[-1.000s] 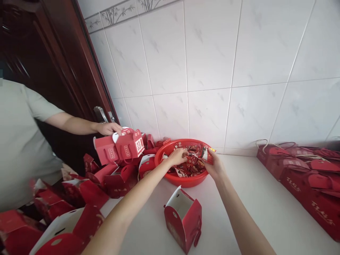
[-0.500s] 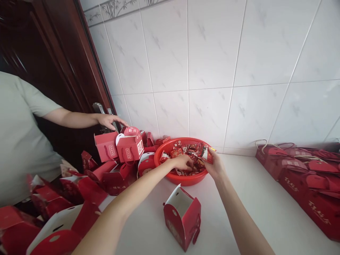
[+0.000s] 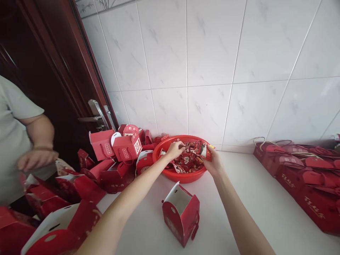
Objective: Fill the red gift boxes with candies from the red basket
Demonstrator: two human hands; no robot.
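Observation:
A red plastic basket (image 3: 186, 179) full of wrapped sweets (image 3: 187, 160) stands on the white table against the wall. Over its left part is my left hand (image 3: 175, 149), fingers pinched together among the sweets; whatever is between the fingertips is too small to make out. At the basket's right rim, my right hand (image 3: 215, 163) is closed round red printed sweet packets (image 3: 204, 151), one with a white and black picture and a yellow edge. In front of the basket a red gift box (image 3: 181, 214) stands upright with its top open and a cord handle hanging at its right side.
Many red gift boxes (image 3: 79, 187) crowd the left side, with pink boxes (image 3: 126, 147) stacked behind them. Closed red boxes (image 3: 297, 180) with cord handles line the right. Another person (image 3: 16, 134) stands at the left by a dark door (image 3: 50, 71). Tiled wall (image 3: 207, 53) bounds the back.
My left hand has lifted and shifted left within the basket. My right hand keeps its packets at the rim. The other person's hand has drawn back from the pink boxes toward their body.

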